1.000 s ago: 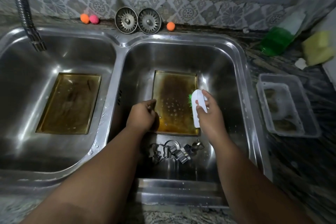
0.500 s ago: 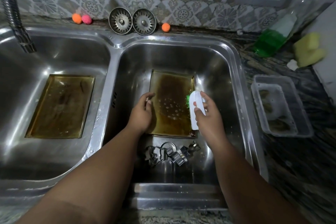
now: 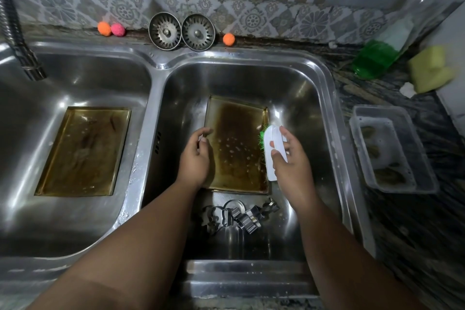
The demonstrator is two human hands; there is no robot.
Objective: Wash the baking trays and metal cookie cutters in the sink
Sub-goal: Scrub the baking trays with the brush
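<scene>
Curled round the back of a white scrub brush, the right hand holds it with thumb on the near side and fingers over the top, green bristles turned toward the right rim of a baking tray. That tray, brown-stained and speckled with pale droplets, lies flat on the floor of the right basin. At its left rim sits the left hand, fingers bent and touching the edge; whether they pinch the rim or only lean on it cannot be told. Just in front of the tray, between the two forearms, a cluster of metal cookie cutters lies on the basin floor. A second baking tray lies in the left basin, below the faucet spout. Behind the sink two drain strainers lean against the tiled wall, with two small balls to their left and an orange one to their right. On the counter to the right are a green soap bottle, a yellow sponge and a clear plastic container.
</scene>
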